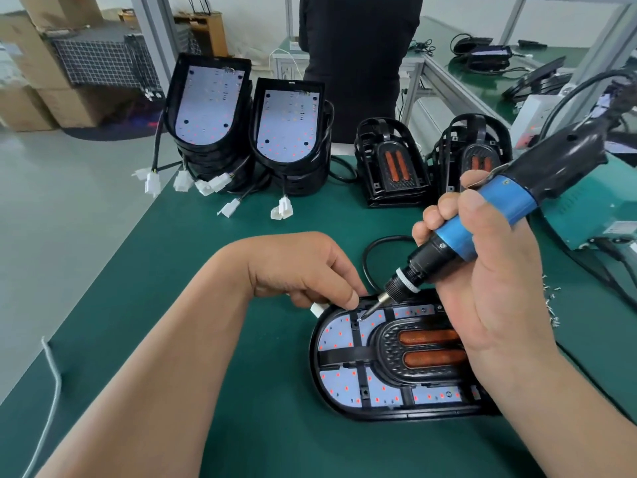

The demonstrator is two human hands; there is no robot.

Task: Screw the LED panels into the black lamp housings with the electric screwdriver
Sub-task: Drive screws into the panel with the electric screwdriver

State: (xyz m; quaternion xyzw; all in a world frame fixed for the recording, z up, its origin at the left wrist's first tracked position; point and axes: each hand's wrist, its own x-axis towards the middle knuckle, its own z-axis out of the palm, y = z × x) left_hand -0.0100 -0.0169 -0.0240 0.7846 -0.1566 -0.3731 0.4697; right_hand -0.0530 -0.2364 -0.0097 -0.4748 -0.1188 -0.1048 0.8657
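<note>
— Contents of the black oval plastic lamp housing on the green worktop?
— White, red-dotted LED panel.
— Hands?
— The right hand grips the blue-and-black electric screwdriver, bit on the panel; the left hand is curled at the rim, grasp unclear.

A black lamp housing lay flat at the near side, its rounded end to the left; its white LED panel, dotted with red, showed between black ribs; the electric screwdriver, blue-bodied with a black nose, slanted down from the right hand, its bit tip on the panel's upper left part; two stacks of housings stood behind, panels facing up.
</note>
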